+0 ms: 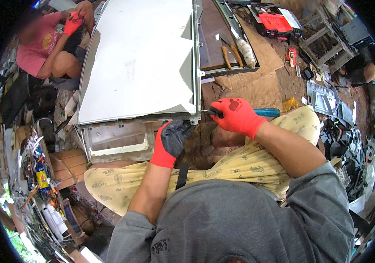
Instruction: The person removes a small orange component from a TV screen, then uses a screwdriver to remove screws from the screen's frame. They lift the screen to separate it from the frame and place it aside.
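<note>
A large flat panel with a white sheet and a dark metal frame lies in front of me. My left hand, in a red glove with a dark palm, is closed on the near edge of the panel close to its right corner; its fingertips are partly hidden. My right hand, gloved the same way, grips a screwdriver with a blue handle. The handle sticks out to the right behind the hand, while a thin metal shaft points left to the panel's corner. Its very tip is hard to make out.
Beyond the corner, pliers with orange handles and a wrapped white roll lie on another dark panel. A red-and-black toolbox stands at the far right. Another person sits at far left. Scrap is piled at both sides.
</note>
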`<state>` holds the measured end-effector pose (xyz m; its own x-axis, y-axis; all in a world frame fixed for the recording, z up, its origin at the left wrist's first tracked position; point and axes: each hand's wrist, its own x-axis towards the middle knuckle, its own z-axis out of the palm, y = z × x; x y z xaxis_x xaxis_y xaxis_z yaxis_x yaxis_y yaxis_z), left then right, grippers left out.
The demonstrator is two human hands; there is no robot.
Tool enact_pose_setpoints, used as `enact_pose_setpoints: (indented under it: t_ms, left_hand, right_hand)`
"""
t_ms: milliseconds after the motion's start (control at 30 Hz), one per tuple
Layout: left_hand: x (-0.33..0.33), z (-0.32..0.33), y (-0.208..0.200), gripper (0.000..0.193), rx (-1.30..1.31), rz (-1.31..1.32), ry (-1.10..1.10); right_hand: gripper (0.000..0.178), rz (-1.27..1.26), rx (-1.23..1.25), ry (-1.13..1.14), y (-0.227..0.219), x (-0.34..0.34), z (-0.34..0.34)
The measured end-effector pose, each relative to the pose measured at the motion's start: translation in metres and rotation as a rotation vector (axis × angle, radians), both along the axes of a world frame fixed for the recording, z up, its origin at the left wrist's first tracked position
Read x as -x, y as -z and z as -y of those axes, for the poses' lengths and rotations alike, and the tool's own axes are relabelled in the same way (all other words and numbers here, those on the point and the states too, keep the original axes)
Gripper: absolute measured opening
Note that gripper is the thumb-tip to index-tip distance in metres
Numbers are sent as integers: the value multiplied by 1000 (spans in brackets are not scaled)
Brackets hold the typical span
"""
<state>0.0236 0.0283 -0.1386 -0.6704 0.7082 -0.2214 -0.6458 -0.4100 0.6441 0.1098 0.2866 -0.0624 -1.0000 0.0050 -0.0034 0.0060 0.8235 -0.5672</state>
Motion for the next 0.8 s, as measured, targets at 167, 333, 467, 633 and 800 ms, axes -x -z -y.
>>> enact_pose_setpoints:
  t_ms: [167,333,467,633,800]
  left_hand:
    - [-2,-4,-10,23,516,-698,178]
    - [1,-6,-2,28,-33,157,-6]
    - [-1,-5,-2,34,-105,272,-24]
    - [-3,-11,-5,35,-14,198,-59]
    - [-7,-6,1,27,27,297,-114]
  right_hand:
    - [18,32,40,57,-8,0,-1]
    - [19,34,14,0,-11,4,-7]
    - [17,65,154,42,-5,4,-14]
    - [17,87,170,48,-8,2,-22]
    - [24,-124,158,208,-19,6,-36]
